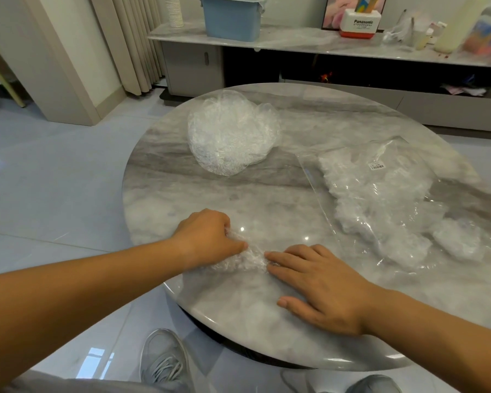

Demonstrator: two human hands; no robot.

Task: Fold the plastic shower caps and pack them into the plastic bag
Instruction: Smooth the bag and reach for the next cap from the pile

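Folding step, at the lower centre of the frame: the left hand pinches a crumpled clear plastic shower cap with curled fingers, and the right hand presses it flat with straight fingers. Next, probably, it must be folded tighter and carried to the clear plastic bag at right.

Left hand fingertips buried in crumpled shower cap, not visible; barcode label print too small to read; shoe cropped by bottom edge; far-right shelf items blurred.
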